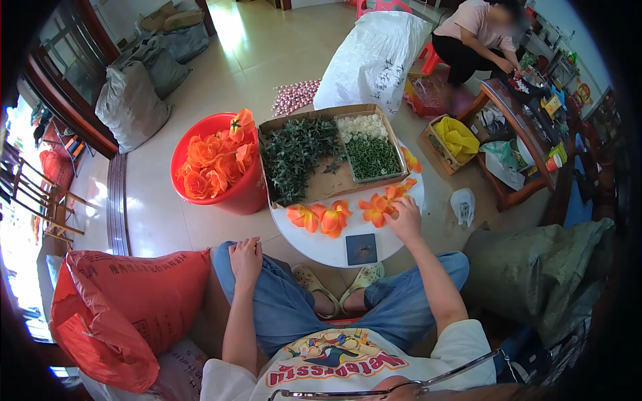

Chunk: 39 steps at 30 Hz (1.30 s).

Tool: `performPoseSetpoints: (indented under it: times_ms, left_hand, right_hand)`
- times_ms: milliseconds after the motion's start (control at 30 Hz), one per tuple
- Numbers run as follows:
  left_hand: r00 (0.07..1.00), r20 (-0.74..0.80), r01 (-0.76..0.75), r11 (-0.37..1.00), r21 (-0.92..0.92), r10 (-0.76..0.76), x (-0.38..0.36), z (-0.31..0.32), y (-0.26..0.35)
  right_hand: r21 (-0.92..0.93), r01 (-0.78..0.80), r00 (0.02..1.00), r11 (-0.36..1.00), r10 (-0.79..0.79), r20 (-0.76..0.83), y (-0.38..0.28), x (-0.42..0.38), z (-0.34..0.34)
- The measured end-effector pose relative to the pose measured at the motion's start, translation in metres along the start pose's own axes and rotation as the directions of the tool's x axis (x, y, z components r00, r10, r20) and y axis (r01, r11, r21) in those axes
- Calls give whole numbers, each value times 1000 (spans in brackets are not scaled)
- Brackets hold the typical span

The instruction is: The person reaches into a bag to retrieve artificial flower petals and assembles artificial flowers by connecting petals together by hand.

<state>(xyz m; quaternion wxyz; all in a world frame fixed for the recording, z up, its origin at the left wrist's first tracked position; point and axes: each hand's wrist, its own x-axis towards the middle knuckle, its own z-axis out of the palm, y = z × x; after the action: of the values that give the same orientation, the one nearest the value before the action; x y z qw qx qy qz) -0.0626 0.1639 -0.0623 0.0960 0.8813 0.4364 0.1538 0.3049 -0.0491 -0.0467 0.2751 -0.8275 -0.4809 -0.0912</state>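
My left hand [246, 259] lies on my left knee with its fingers flat over the denim, holding nothing. At the right part of the round white table [301, 235], my right hand [405, 220] has its fingertips closed at the edge of an orange artificial flower head [376, 209]; the fingers partly hide the contact. More orange flower heads [334, 218] lie in a row along the front of a cardboard tray [328, 190]. The tray holds dark green artificial leaves [299, 157]. A small dark square pad [361, 250] sits near the table's front edge.
Inside the tray, a clear box holds small green pieces [373, 158] and white ones [361, 126]. A red bucket [231, 194] of orange flowers stands left. Sacks [134, 301] flank me, and a white sack [368, 60] stands behind the table. Another person [475, 37] sits far right.
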Motion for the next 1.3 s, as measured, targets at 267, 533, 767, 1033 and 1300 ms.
performPoseSetpoints:
  times_ms: [267,533,767,1033,1300]
  left_hand:
    - [1000,-13,3,1000,3,-3,-2,2,-4]
    - [996,-85,25,991,-132,-36,1,-3,4]
    - [986,-71,59,705,-707,-153,-5,-17,61]
    - [919,388,394,-100,-914,73,-29,-50,185]
    - [711,679,695,-35,-718,182,-76,-20,195]
  right_hand:
    - [245,-239,969,940,245,5,33,-12,13]
    - [830,-338,872,445,480,98,30,-6,-18]
    - [892,-380,799,-243,401,449,11,-10,-42]
    - [715,-578,735,-393,130,666,-78,-44,-87]
    - [635,-741,627,-217,114,770,-90,-111,-77]
